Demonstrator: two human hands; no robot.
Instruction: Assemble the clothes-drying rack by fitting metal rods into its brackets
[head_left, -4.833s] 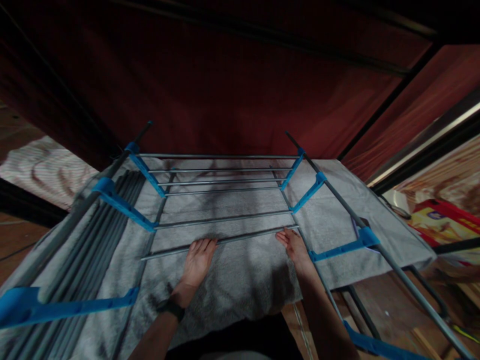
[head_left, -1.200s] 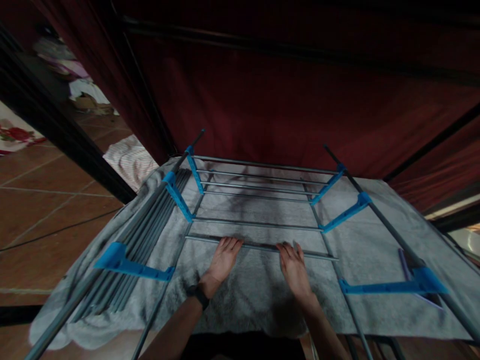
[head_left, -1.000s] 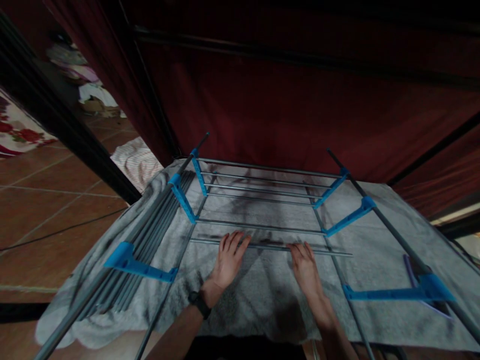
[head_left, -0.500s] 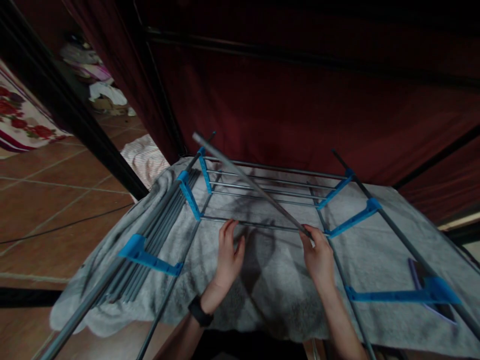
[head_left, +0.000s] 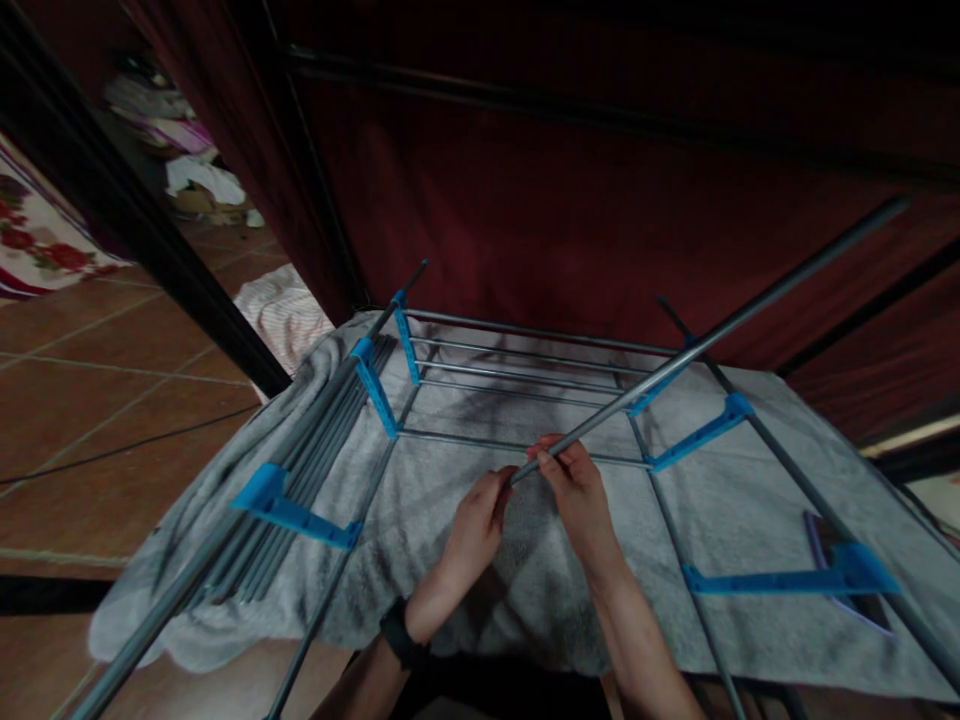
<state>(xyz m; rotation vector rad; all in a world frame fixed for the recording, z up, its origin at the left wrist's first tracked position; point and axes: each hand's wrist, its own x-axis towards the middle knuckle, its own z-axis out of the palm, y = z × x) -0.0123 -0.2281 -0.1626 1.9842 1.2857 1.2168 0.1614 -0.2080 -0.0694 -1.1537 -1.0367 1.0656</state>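
1 rod (head_left: 712, 337), grey towel (head_left: 757, 500), tile flr (head_left: 97, 400)

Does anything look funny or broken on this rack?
Yes. One grey rod slants up toward the upper right, loose from the rack, while the other rods lie flat between the blue brackets. The right hand grips its near end and the left hand touches the tip.

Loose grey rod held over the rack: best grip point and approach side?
Near end of the rod, from the near side, wrapping across the thin round shaft. It slants up-right with the far end free, and left hand and right hand meet there.
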